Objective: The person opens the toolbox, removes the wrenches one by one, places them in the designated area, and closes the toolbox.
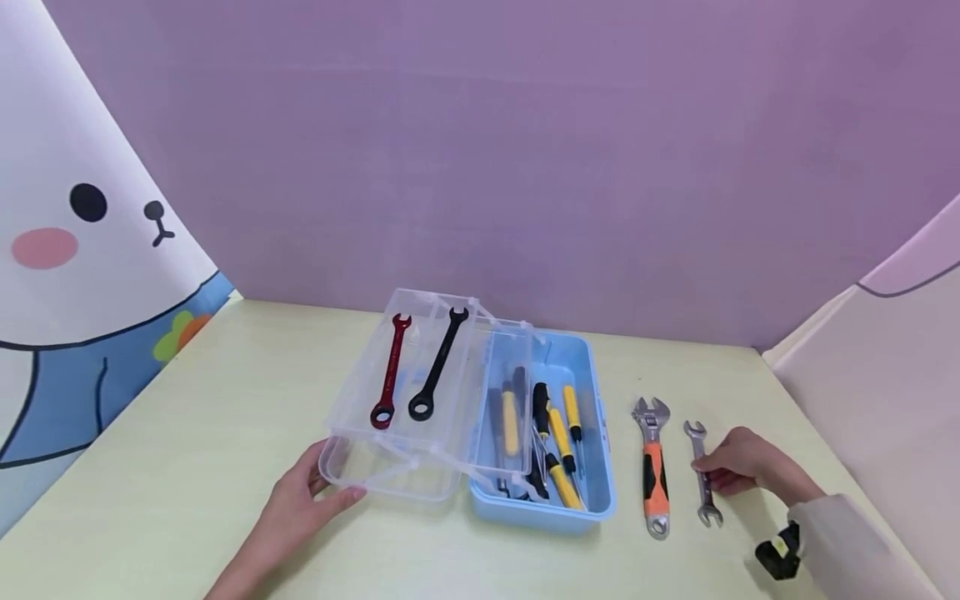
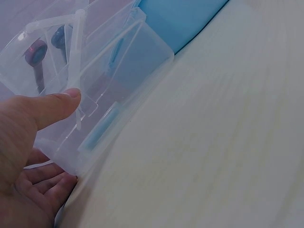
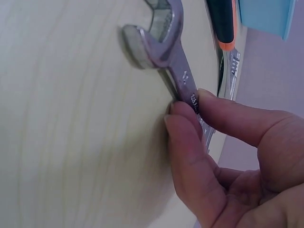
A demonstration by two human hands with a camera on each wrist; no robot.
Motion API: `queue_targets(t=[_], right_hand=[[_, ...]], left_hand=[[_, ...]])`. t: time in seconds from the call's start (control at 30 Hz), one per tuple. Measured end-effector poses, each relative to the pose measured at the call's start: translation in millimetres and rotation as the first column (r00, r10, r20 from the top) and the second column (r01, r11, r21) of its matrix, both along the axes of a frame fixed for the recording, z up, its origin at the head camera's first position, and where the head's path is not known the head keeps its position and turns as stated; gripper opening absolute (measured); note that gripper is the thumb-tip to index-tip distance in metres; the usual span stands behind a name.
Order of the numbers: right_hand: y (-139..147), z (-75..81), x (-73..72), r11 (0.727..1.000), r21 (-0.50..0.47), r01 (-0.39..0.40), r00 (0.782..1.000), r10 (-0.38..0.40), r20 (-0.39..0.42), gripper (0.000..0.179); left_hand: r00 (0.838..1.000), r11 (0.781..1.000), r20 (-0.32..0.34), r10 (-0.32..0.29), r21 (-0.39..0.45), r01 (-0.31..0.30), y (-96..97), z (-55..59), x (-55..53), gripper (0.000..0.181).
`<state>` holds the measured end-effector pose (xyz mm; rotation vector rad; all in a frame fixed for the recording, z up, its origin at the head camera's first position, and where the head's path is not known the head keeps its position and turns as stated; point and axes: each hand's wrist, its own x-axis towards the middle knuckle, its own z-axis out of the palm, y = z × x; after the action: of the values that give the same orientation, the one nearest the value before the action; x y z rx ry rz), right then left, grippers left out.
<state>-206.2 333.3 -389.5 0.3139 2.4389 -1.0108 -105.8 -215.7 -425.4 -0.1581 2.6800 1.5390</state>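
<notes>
My right hand pinches a silver double open-end wrench by its middle, thumb on one side and fingertips on the other. Close up in the right wrist view, one open jaw of that wrench stands just off the table. Beside it lies an adjustable wrench with an orange and black handle. My left hand holds the near left corner of the clear plastic lid, thumb over its edge and fingers curled beneath. A red wrench and a black wrench lie in the lid's clear tray.
A light blue toolbox stands mid-table, its left part under the clear plastic. Inside are several yellow and black screwdrivers. A purple backdrop rises behind the pale table, and a printed cloth hangs at the left.
</notes>
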Motion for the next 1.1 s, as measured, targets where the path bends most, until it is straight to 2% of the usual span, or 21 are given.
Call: queue_targets(t=[0.23, 0.43, 0.7, 1.1], right_hand=[[2.3, 5.1, -0.2, 0.999, -0.046, -0.028, 1.000, 0.027, -0.011, 0.016], [2.2, 14.3, -1.0, 0.996, -0.078, -0.053, 0.999, 0.052, -0.013, 0.016], [-1.2, 29.1, -4.8, 0.996, -0.009, -0.094, 0.996, 0.094, -0.009, 0.018], [-11.0, 51.5, -17.8, 0.989, -0.048, -0.142, 0.990, 0.142, -0.006, 0.020]], left_hand=[[1.000, 1.000, -0.009, 0.002, 0.022, -0.002, 1.2, -0.6, -0.1, 0.076], [1.000, 1.000, 0.011, -0.001, -0.001, 0.001, 0.6, 0.0, -0.5, 0.079], [1.000, 1.000, 0.007, -0.002, -0.009, 0.002, 0.5, 0.5, -0.9, 0.078], [1.000, 1.000, -0.026, -0.013, -0.001, 0.013, 0.3, 0.9, -1.2, 0.077]])
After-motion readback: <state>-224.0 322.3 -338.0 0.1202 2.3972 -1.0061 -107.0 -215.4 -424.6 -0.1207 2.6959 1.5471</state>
